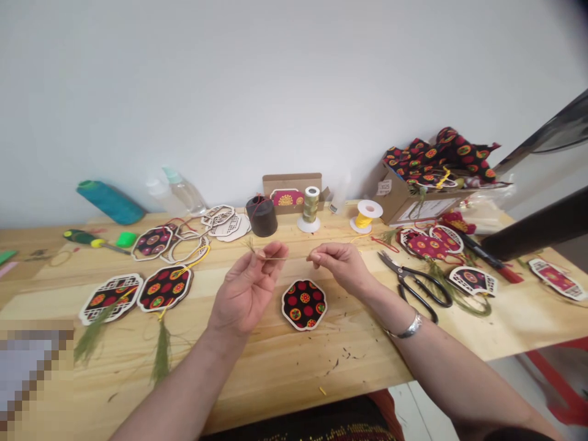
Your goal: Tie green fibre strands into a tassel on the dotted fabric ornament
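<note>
Both of my hands are raised over the table. My left hand (245,288) pinches a thin olive-green thread (274,258) between thumb and fingers, and loose thread ends stick up behind the thumb. Closed in a pinch, my right hand (342,266) appears to hold the same thread's far end; the strand is too fine to follow across the gap. Below and between the hands lies a scalloped pendant (304,304) with black patterned cloth inside a pale wooden rim. Black-handled scissors (416,285) rest to the right of my right hand.
Patterned pendants (164,288) with green tassels (162,354) lie left. Behind stand a black spool (261,216), a green thread spool (311,208) and a yellow cord spool (367,214). A cloth-filled cardboard box (413,205) and a black post (537,225) are right.
</note>
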Demonstrator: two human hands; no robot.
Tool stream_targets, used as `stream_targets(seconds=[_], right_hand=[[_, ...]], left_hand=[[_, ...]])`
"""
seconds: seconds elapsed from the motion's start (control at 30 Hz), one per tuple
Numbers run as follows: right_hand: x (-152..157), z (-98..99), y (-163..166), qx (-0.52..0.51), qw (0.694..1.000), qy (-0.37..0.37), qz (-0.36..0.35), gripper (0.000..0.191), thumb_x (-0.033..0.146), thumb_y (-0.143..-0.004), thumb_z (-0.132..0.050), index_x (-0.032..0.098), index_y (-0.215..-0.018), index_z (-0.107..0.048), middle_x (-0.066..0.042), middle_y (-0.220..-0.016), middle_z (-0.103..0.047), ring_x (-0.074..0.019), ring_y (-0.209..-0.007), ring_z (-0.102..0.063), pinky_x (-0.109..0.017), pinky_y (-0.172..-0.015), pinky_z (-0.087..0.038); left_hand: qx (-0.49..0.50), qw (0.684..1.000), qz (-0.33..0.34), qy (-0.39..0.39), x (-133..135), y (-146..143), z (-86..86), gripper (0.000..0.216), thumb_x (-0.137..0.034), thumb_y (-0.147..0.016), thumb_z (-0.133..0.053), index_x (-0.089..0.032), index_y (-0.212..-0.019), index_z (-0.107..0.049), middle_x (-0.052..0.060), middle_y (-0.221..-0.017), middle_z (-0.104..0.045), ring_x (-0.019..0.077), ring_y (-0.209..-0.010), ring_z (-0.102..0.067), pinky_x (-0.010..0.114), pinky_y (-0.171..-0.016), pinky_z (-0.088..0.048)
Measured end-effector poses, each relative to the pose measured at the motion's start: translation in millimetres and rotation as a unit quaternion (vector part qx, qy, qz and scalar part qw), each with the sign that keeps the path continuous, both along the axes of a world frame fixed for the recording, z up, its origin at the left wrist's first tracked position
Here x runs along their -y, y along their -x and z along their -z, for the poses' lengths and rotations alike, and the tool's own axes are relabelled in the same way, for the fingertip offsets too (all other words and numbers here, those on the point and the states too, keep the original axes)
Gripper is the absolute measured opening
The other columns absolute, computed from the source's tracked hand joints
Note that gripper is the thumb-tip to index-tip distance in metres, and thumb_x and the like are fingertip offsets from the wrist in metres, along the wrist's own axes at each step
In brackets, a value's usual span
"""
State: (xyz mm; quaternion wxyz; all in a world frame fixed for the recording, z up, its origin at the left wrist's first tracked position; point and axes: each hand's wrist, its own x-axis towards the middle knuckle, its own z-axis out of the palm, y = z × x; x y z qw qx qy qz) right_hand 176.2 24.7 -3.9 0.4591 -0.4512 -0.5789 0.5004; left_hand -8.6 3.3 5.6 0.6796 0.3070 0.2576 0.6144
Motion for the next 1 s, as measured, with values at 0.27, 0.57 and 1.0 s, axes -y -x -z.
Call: stream_targets(seconds=[0.27, 0.57, 1.0], right_hand=[[-5.9, 1.6, -7.1, -0.016, 0.999, 0.006, 0.039, 0.016, 0.028, -0.071, -0.065, 0.016, -0.061, -0.064, 0.000, -0.059, -0.060, -0.0104, -0.060, -0.052, -0.025, -0.065, -0.043], [-2.5, -0.4, -8.0, 0.005, 0.998, -0.057, 0.002, 0.015, 0.025, -0.075, -0.063, 0.016, -0.063, -0.063, 0.000, -0.061, -0.061, -0.0101, -0.060, -0.053, -0.024, -0.062, -0.044], [12.5, -8.7, -4.1, 0.192, 0.917, -0.328, -0.126, 0.019, 0.014, -0.087, -0.047, 0.017, -0.080, -0.065, -0.005, -0.073, -0.065, -0.0146, -0.073, -0.057, -0.028, -0.069, -0.047]], left_hand=[[0.006, 1.000, -0.023, 0.001, -2.1, 2.5, 1.7, 0.003, -0.023, -0.072, -0.069, -0.024, -0.074, -0.069, -0.003, -0.085, -0.072, 0.0158, -0.090, -0.066, 0.041, -0.103, -0.039], [0.019, 1.000, 0.009, -0.020, 0.7, 12.3, -4.5, 0.022, -0.044, -0.076, -0.057, -0.027, -0.073, -0.071, 0.000, -0.086, -0.073, 0.0215, -0.092, -0.066, 0.046, -0.101, -0.040], [-0.379, 0.914, -0.039, -0.140, 10.9, -9.2, 0.5, 0.028, -0.027, -0.078, -0.061, -0.022, -0.105, -0.067, 0.009, -0.120, -0.061, 0.0238, -0.110, -0.056, 0.043, -0.100, -0.039]])
